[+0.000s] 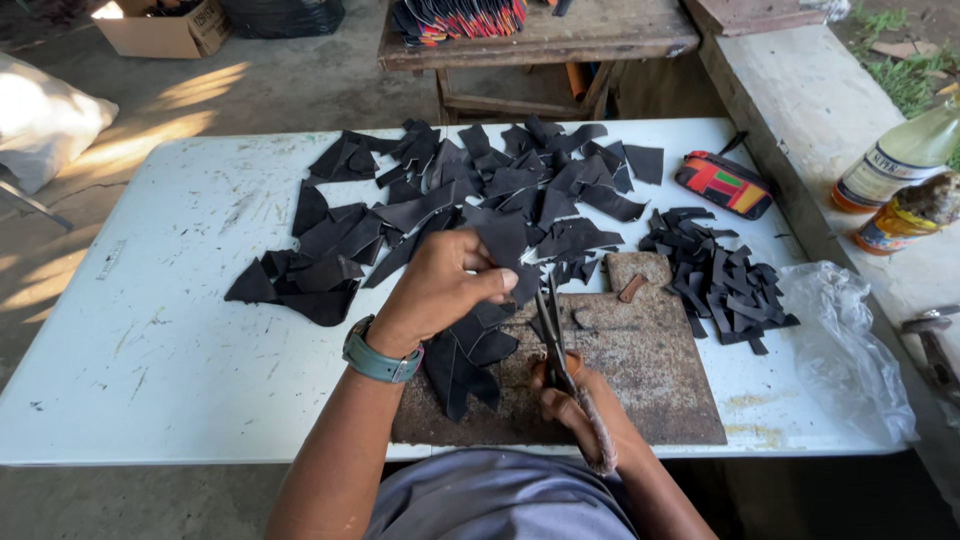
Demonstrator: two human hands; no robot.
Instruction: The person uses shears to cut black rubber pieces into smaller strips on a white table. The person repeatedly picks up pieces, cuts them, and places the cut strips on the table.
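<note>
White table (150, 330) filled most of the frame; its near edge ran along the bottom, its left half bare apart from scuffs. Open room lay on that left side; the right side was crowded. Concrete floor showed at upper left, sunlit in patches, with a cardboard box (165, 25) at the top left edge. A wooden bench (560, 40) stood beyond the table's far edge, top centre. A concrete ledge (830, 110) ran down the right side, carrying two bottles (900, 160).

Large spread of black scraps (470, 200) covered the table's upper centre. A rusty plate (650, 370) lay at lower centre, reaching almost to the near edge. A clear plastic bag (850, 350) sat at lower right. A smaller heap of narrow black strips (720, 275) lay just right of the plate's far corner. A striped pouch (725, 185) lay at upper right.

Left hand (440, 285), watch (378, 358) on wrist, pinched a black piece (465, 360) that hung down over the plate. Right hand (575, 400) gripped scissors (550, 330); their long axis ran near-vertical in frame, tips pointing up toward the far edge, blades slightly parted at the piece's right edge.
</note>
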